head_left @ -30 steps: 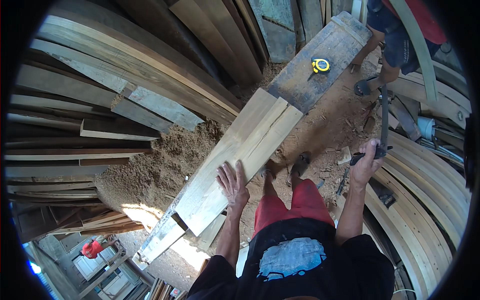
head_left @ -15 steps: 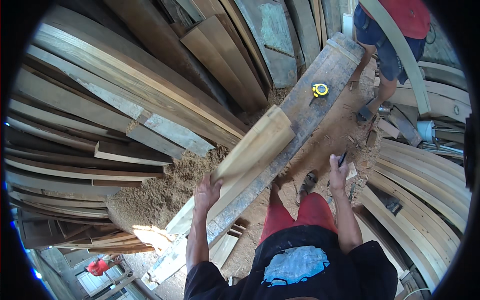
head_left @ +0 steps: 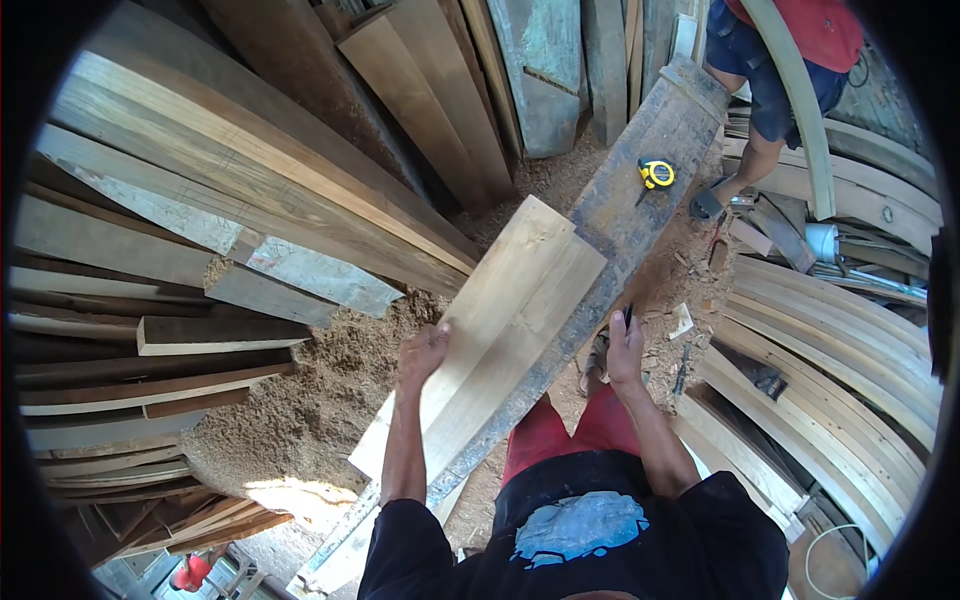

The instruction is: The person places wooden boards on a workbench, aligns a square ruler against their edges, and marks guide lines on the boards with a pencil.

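Observation:
Two pale wooden boards lie side by side, slanting across a long grey weathered plank. My left hand grips the left edge of the pale boards near their lower half. At the right edge of the grey plank, just below the boards' top end, my right hand holds a thin dark tool that sticks up from the fingers. A yellow tape measure rests higher up on the grey plank.
Another person in a red shirt and blue shorts stands at the upper right, one foot by the plank. Stacked planks fill the left, curved wooden strips the right. A sawdust heap lies below left.
The pale boards have shifted up along the grey plank. My left hand went from flat on top to the boards' left edge. My right hand came in from the right to the plank's edge.

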